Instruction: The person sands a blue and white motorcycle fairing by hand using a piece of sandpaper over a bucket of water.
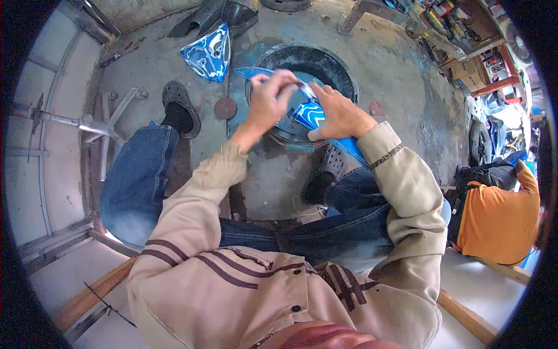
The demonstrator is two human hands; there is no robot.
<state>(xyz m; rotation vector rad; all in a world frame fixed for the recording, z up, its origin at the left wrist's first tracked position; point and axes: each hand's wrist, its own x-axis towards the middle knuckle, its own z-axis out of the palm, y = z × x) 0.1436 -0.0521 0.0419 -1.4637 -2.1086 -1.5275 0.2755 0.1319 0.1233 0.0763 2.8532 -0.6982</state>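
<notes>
A long glossy blue body panel [310,114] with white reflections is held over a round black tub. My right hand [342,115] grips it, thumb on the near side and fingers over the far edge. Its pointed blue end shows beyond my left hand [270,102], and its other end runs under my right wrist. The left hand's fingers are curled close to the panel, slightly blurred; what lies between them cannot be made out. The black tub [343,67], holding bluish water, stands on the floor below both hands.
Another blue panel [209,53] lies on the floor at far left, beside a dark plastic part [218,17]. Reddish round discs [226,107] [377,109] flank the tub. A metal stand [96,124] is at left. A person in orange [499,224] sits at right, near cluttered shelves [444,26].
</notes>
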